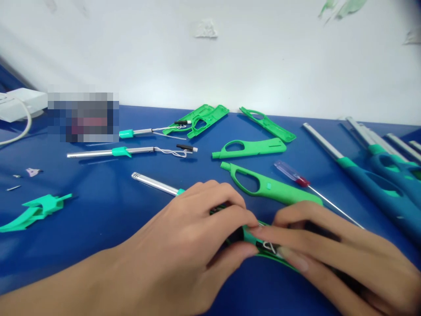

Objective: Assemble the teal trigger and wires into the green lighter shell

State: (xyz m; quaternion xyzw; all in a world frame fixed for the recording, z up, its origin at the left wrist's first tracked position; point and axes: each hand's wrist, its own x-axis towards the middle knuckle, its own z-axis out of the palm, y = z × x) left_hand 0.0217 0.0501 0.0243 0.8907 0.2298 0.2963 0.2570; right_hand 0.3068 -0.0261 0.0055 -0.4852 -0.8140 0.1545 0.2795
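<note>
Low at the centre, my left hand (197, 232) is closed around an opened green lighter casing (279, 258), its thumb and forefinger by a teal piece (250, 236). From under my knuckles a silver lighter tube (154, 183) with a teal collar points up to the left. My right hand (325, 245) pinches the casing's other end, fingertips at a looped white wire (270, 246) inside. Both hands hide much of the casing. Just beyond my right fingers lies a green casing half (279, 189) with a finger-hole.
Silver tubes with wires and black igniters (185, 147) lie behind my left hand. More green casing halves (253, 148) rest near the white wall. A screwdriver (291, 173) and several blue lighters (371, 180) lie right. Teal parts (42, 210) and a white box (23, 103) are left.
</note>
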